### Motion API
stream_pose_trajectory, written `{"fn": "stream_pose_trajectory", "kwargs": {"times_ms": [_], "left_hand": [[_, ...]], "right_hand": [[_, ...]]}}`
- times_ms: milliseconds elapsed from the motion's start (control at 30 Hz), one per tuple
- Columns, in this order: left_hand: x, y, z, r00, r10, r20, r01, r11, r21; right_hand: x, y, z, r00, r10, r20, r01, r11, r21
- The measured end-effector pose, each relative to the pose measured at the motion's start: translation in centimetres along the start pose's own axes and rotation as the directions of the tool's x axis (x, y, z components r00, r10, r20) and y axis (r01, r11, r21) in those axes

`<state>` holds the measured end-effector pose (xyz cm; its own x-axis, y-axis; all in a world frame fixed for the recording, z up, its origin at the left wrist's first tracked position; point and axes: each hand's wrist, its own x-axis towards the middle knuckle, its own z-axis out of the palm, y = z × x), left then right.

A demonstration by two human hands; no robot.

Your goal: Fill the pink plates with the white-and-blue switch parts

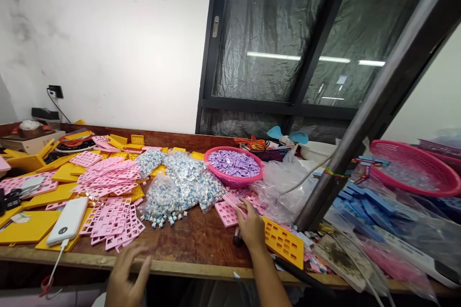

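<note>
My right hand (251, 227) rests on the wooden table (194, 244), fingertips touching a pink plastic grid frame (227, 211); whether it grips the frame is unclear. An orange grid plate (284, 244) lies just right of that hand. My left hand (126, 276) hovers blurred at the table's front edge, fingers spread, holding nothing. Clear bags of small blue-and-white parts (180, 184) lie beyond both hands. Left of the bags is a heap of pink grid frames (111, 187).
A pink basket of purple pieces (234, 166) stands behind the bags. A white power bank (68, 220) lies on yellow plates (29, 228) at left. A slanted metal post (363, 120), blue parts (360, 201) and a second pink basket (418, 168) fill the right.
</note>
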<state>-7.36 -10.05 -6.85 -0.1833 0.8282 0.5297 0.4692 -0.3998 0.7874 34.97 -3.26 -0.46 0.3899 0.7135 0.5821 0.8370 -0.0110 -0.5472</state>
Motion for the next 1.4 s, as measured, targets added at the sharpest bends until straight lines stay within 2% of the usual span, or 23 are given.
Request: {"fn": "stream_pose_trajectory", "kwargs": {"times_ms": [33, 67, 133, 233, 333, 433, 500, 567, 700, 800, 900, 967, 1033, 1167, 1233, 1333, 1400], "left_hand": [[1.9, 1.0, 1.1, 0.993, 0.091, 0.076, -0.096, 0.994, 0.061], [3.9, 1.7, 2.1, 0.980, 0.132, 0.151, -0.155, 0.976, 0.153], [7.2, 2.4, 3.8, 0.956, 0.113, 0.271, -0.205, 0.919, 0.337], [9.8, 2.0, 5.6, 0.934, 0.098, 0.345, -0.228, 0.904, 0.361], [9.8, 1.2, 6.5, 0.912, 0.108, 0.395, -0.252, 0.909, 0.332], [9.3, 0.9, 6.4, 0.896, 0.125, 0.425, -0.274, 0.910, 0.310], [9.2, 0.8, 6.0, 0.913, 0.106, 0.395, -0.253, 0.905, 0.341], [9.2, 0.7, 5.6, 0.943, 0.060, 0.327, -0.196, 0.894, 0.402], [9.1, 0.2, 5.6, 0.977, -0.035, 0.212, -0.087, 0.837, 0.540], [8.8, -0.1, 6.0, 0.975, -0.056, 0.217, -0.080, 0.819, 0.568], [8.6, -0.3, 6.1, 0.966, -0.047, 0.254, -0.102, 0.833, 0.543], [8.6, -0.3, 5.9, 0.959, -0.040, 0.279, -0.117, 0.846, 0.521], [8.5, -0.2, 5.8, 0.950, -0.029, 0.309, -0.134, 0.860, 0.492], [8.6, 0.0, 5.6, 0.931, 0.002, 0.365, -0.168, 0.890, 0.425], [8.8, 0.1, 5.6, 0.924, 0.015, 0.383, -0.178, 0.901, 0.395], [8.9, 0.4, 5.5, 0.926, 0.015, 0.376, -0.170, 0.909, 0.382], [8.9, 0.5, 5.4, 0.938, 0.001, 0.347, -0.149, 0.905, 0.400]], "right_hand": [[0.1, 0.2, -0.2, 1.000, -0.004, -0.015, 0.004, 1.000, 0.028], [0.3, 0.4, -0.3, 1.000, -0.005, -0.018, 0.006, 0.999, 0.041], [0.6, 0.6, -0.5, 1.000, -0.004, 0.015, 0.004, 1.000, 0.021], [0.7, 0.6, -0.6, 0.991, -0.046, 0.129, 0.049, 0.999, -0.020], [0.6, -0.2, -0.1, 0.961, -0.134, 0.241, 0.149, 0.988, -0.044], [0.4, -1.6, 0.7, 0.912, -0.137, 0.385, 0.227, 0.954, -0.197], [0.6, -2.5, 1.2, 0.877, -0.114, 0.468, 0.279, 0.912, -0.301], [1.1, -3.2, 1.2, 0.855, -0.124, 0.504, 0.322, 0.888, -0.328], [2.2, -4.6, -0.9, 0.819, -0.213, 0.532, 0.399, 0.878, -0.263], [1.7, -6.2, -3.5, 0.788, -0.371, 0.492, 0.464, 0.882, -0.078], [-0.4, -7.7, -5.2, 0.740, -0.444, 0.505, 0.437, 0.888, 0.141], [-2.0, -8.0, -5.3, 0.695, -0.456, 0.556, 0.390, 0.888, 0.242], [-3.1, -7.4, -4.8, 0.671, -0.444, 0.593, 0.346, 0.896, 0.279], [-3.2, -5.4, -3.2, 0.641, -0.394, 0.659, 0.307, 0.918, 0.250], [-2.5, -5.4, -2.5, 0.637, -0.375, 0.673, 0.303, 0.925, 0.228], [-1.8, -7.2, -1.3, 0.671, -0.315, 0.671, 0.290, 0.945, 0.154], [-1.6, -8.9, -0.5, 0.657, -0.291, 0.696, 0.302, 0.947, 0.111]]}}
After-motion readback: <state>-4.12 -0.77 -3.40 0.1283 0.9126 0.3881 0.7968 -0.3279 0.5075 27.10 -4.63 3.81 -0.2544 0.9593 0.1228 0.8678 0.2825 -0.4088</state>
